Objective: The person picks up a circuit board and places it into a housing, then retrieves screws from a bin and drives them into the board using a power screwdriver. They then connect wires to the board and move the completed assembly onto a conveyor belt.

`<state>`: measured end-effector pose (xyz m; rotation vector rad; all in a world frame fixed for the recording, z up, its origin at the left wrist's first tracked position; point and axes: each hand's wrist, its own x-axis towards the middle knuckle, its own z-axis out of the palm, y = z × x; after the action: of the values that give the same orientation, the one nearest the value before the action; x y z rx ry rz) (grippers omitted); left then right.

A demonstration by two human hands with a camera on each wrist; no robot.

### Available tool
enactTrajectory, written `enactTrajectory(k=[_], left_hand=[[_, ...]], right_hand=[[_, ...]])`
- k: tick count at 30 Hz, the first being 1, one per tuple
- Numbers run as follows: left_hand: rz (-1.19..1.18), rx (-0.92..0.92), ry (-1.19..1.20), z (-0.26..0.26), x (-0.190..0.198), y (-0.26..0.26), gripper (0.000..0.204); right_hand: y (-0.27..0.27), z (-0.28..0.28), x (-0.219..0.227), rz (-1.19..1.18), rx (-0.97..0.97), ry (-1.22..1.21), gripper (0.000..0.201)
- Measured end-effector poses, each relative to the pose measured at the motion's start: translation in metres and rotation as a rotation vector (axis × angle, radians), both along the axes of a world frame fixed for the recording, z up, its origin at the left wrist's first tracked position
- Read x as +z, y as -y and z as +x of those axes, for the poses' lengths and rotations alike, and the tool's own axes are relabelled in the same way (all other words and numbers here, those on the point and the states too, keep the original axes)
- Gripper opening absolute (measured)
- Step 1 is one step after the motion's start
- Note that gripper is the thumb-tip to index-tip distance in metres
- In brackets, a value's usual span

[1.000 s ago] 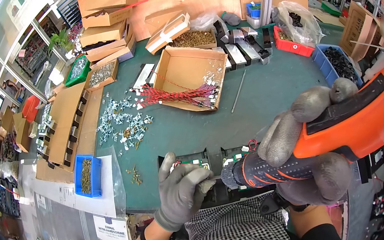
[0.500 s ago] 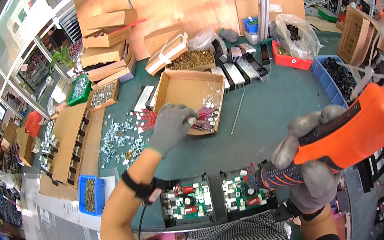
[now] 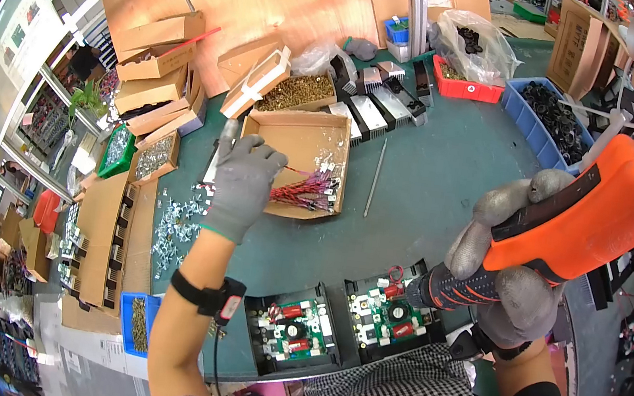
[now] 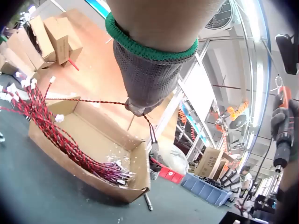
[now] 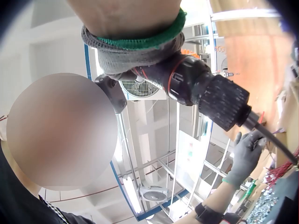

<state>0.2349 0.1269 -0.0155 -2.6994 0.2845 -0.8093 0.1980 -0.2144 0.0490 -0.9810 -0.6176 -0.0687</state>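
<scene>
My left hand (image 3: 243, 180) in a grey glove reaches over the open cardboard box (image 3: 301, 133) and pinches one red-and-black twisted wire (image 4: 93, 100) out of the wire bundle (image 3: 304, 190) lying across the box's front edge. In the left wrist view the pinched wire hangs from the fingertips (image 4: 135, 109) above the bundle (image 4: 56, 135). My right hand (image 3: 505, 259) grips an orange and black electric screwdriver (image 3: 570, 219), held up above two circuit boards (image 3: 295, 331) (image 3: 386, 315) in black housings at the table's near edge.
Loose metal brackets (image 3: 178, 216) are scattered left of the box. Cardboard boxes (image 3: 155, 56), a box of brass screws (image 3: 292, 92), heat sinks (image 3: 368, 113), red (image 3: 464, 85) and blue bins (image 3: 543, 120) fill the back. A metal rod (image 3: 374, 175) lies right of the box.
My left hand left the circuit boards, reached out to the wire box and now pinches a wire. The screwdriver in my right hand stayed raised, shifting slightly.
</scene>
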Motion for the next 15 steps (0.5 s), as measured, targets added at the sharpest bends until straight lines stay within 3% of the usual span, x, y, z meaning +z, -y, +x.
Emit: enactTrajectory(k=[2,7,10,15], left_hand=[[0.038,-0.05,0.054,-0.019,0.018,0.012,0.013],[-0.15,-0.29,-0.087,-0.068,0.031,0.067,0.021],[-0.185,-0.431,-0.218,-0.086,0.018,0.089,0.021],[-0.011,-0.579,-0.332,-0.096,-0.003,0.107,0.015]], right_hand=[[0.002,-0.006,0.004,0.0,0.007,0.0,0.067],[0.023,-0.01,0.0,-0.368,-0.084,0.238,0.067],[0.025,-0.019,-0.005,-0.33,-0.021,0.23,0.067],[0.02,-0.026,-0.02,-0.247,0.039,0.179,0.067]])
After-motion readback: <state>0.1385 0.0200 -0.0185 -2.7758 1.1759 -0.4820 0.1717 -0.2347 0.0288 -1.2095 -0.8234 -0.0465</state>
